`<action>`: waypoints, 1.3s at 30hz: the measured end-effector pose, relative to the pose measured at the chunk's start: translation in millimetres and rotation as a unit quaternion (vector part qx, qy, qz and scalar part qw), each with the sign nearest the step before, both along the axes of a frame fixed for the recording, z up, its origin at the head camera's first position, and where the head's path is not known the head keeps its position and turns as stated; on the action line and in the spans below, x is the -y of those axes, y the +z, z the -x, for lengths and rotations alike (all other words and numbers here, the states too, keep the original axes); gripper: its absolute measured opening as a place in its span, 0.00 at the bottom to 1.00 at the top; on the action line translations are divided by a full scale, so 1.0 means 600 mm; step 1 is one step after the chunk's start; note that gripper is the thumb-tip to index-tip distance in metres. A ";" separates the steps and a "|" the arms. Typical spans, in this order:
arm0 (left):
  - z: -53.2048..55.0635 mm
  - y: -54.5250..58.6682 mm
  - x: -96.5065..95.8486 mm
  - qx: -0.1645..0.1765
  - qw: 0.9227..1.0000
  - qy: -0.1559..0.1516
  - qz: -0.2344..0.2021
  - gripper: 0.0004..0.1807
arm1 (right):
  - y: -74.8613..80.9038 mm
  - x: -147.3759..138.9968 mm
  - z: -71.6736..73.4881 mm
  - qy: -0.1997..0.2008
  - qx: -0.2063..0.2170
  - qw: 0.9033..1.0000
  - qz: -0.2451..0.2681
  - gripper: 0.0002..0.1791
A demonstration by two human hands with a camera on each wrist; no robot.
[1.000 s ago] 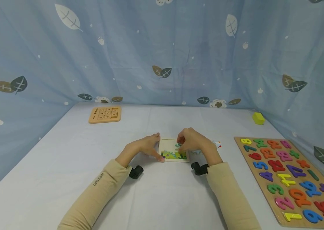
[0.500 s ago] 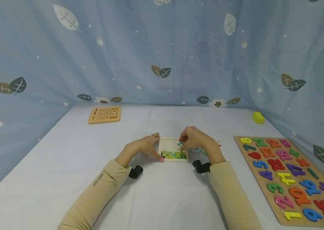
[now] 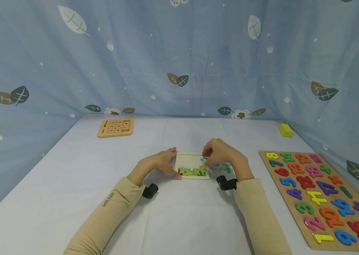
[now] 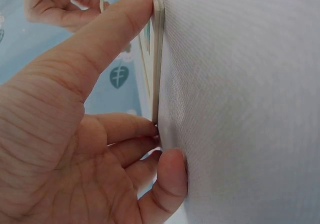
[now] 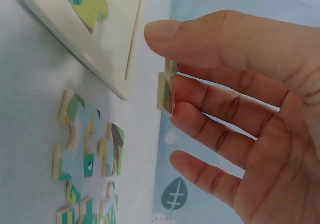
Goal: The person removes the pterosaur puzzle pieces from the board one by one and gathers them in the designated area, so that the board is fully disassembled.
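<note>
A shallow wooden puzzle tray (image 3: 192, 153) lies mid-table, its near row filled with green pieces. My left hand (image 3: 161, 161) holds the tray's left side, thumb at the near corner and fingertips at the far one. In the left wrist view, the thumb and index finger touch the tray's edge (image 4: 159, 64). Above the tray's right side, my right hand (image 3: 222, 152) pinches a jigsaw piece (image 5: 167, 92) between thumb and fingers, raised off the surface. Several loose jigsaw pieces (image 5: 82, 139) lie right of the tray, partly hidden by the right hand in the head view.
A board of coloured numbers (image 3: 300, 198) takes up the table's right side. At the back right stands a yellow-green block (image 3: 285, 130). A wooden sliding number puzzle (image 3: 115, 128) lies at the back left. A blue leaf-patterned curtain (image 3: 179, 53) hangs behind the table.
My right hand has shifted a little rightward over the tray, carrying the jigsaw piece. More of the loose pieces show beneath it now. The left hand stays at the tray's left side.
</note>
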State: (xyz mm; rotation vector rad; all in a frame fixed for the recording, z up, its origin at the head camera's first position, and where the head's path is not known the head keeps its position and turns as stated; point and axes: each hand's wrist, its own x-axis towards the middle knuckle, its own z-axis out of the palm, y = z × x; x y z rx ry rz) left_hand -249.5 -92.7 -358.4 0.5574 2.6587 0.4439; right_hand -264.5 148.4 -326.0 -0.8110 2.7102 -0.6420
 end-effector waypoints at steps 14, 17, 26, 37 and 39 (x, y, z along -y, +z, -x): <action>0.000 0.002 0.000 0.005 1.000 -0.001 -0.005 0.60 | 0.005 -0.037 0.004 -0.019 -0.002 1.000 0.007 0.13; 0.000 0.002 0.001 0.004 1.000 -0.001 -0.004 0.59 | 0.008 -0.040 0.002 -0.021 -0.005 1.000 0.007 0.13; -0.002 0.001 0.002 0.001 1.000 0.000 -0.008 0.59 | 0.013 -0.054 0.000 -0.038 -0.003 0.999 -0.009 0.15; -0.001 0.000 0.002 0.003 1.000 0.002 -0.010 0.59 | 0.019 -0.081 -0.003 -0.034 0.010 0.999 -0.009 0.15; -0.001 0.000 0.002 0.003 1.000 0.002 -0.010 0.59 | 0.020 -0.089 -0.004 -0.036 0.008 0.999 -0.005 0.15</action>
